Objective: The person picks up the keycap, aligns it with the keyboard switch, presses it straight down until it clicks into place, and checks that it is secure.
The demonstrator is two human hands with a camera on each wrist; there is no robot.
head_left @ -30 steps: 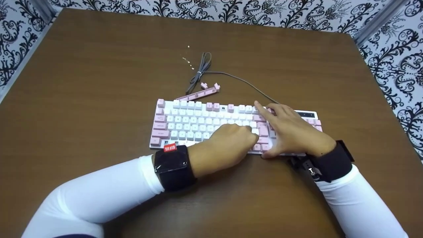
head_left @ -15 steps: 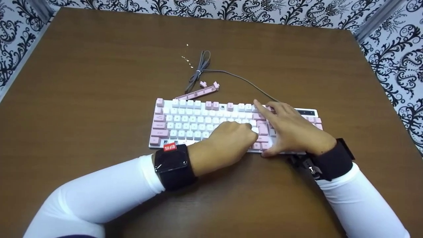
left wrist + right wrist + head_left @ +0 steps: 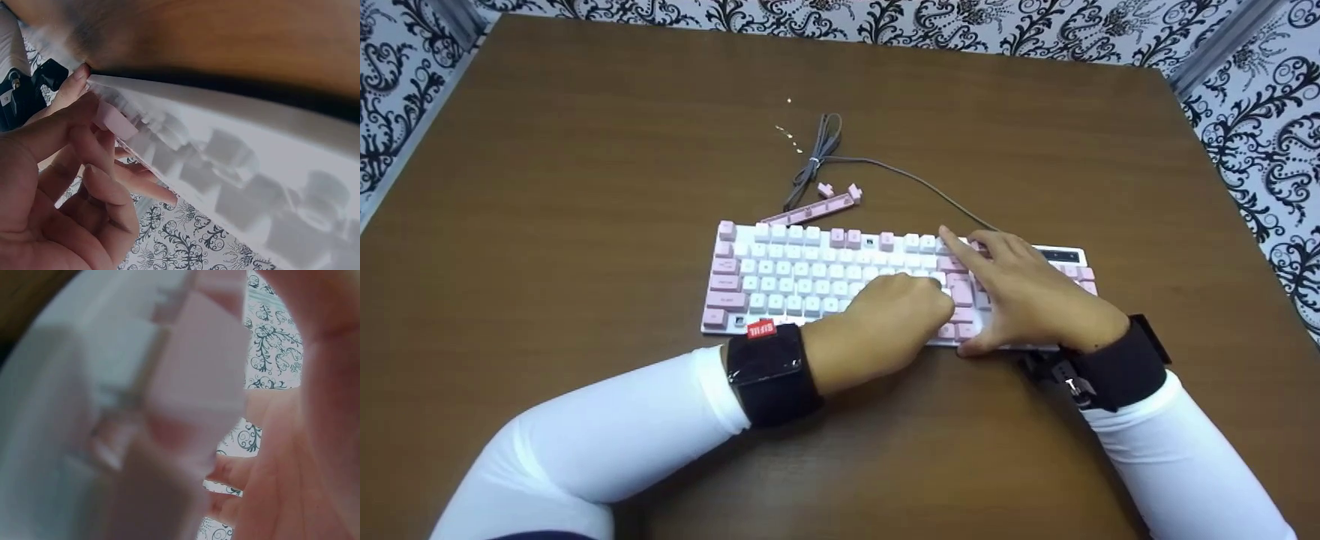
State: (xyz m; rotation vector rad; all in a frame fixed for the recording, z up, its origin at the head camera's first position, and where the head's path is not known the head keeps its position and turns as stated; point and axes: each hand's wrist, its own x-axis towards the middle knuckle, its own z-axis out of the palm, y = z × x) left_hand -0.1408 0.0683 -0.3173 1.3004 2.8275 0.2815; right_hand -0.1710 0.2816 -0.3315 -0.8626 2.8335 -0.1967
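the keyboard (image 3: 877, 259) lies under both hands, long axis left to right. left hand (image 3: 889, 322), nearer its middle, pinches a pink keycap (image 3: 118, 121); right hand (image 3: 1024, 296), fingers spread, spans its right part.

We have the keyboard (image 3: 777, 285) on the table (image 3: 607, 150). Behind it, left of its middle, lie a long key (image 3: 810, 210), two small keys (image 3: 826, 190) and the bundled cable (image 3: 808, 171). The left hand (image 3: 885, 324), a single key (image 3: 116, 121) between its fingers, is over its front, right of middle; the right hand (image 3: 1029, 296) spans its right part.
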